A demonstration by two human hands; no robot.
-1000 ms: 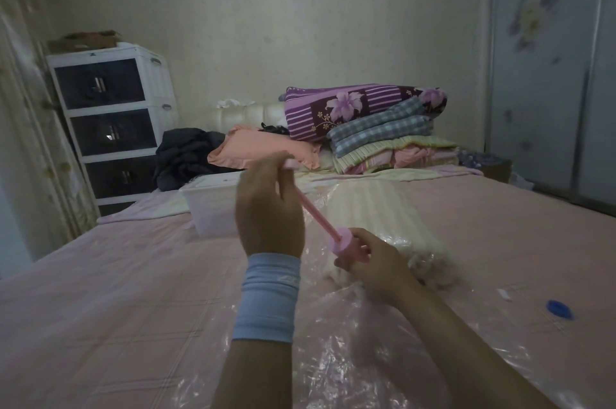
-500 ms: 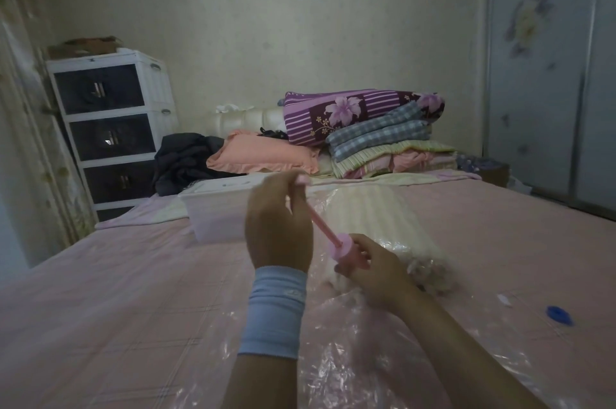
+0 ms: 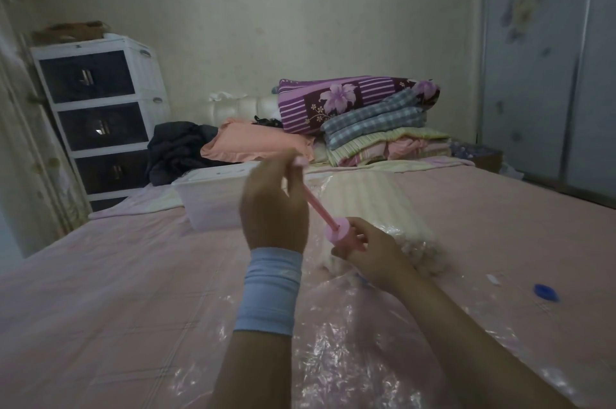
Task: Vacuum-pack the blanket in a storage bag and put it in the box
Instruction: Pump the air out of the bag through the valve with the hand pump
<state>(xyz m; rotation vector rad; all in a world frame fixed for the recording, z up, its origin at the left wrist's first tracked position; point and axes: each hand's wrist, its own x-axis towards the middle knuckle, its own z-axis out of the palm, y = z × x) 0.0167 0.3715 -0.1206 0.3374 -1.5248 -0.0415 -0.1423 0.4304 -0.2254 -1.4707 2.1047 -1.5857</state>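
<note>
A cream striped blanket (image 3: 376,205) lies inside a clear plastic storage bag (image 3: 336,335) spread over the pink bed. My left hand (image 3: 273,205) grips the handle of a pink hand pump's plunger rod (image 3: 316,205), drawn out up and to the left. My right hand (image 3: 370,252) holds the pump's pink barrel (image 3: 343,233) against the bag, near the blanket's near end. A white plastic box (image 3: 213,195) stands open behind my left hand.
A blue cap (image 3: 546,292) and a small white scrap (image 3: 494,279) lie on the bed at right. Folded quilts (image 3: 360,115) and an orange pillow (image 3: 256,145) are piled at the headboard. A white drawer unit (image 3: 100,118) stands left, wardrobe doors (image 3: 546,68) right.
My left hand dipped with the plunger handle half a second ago, then rose again, drawing the rod out of the barrel. My right hand stays on the barrel.
</note>
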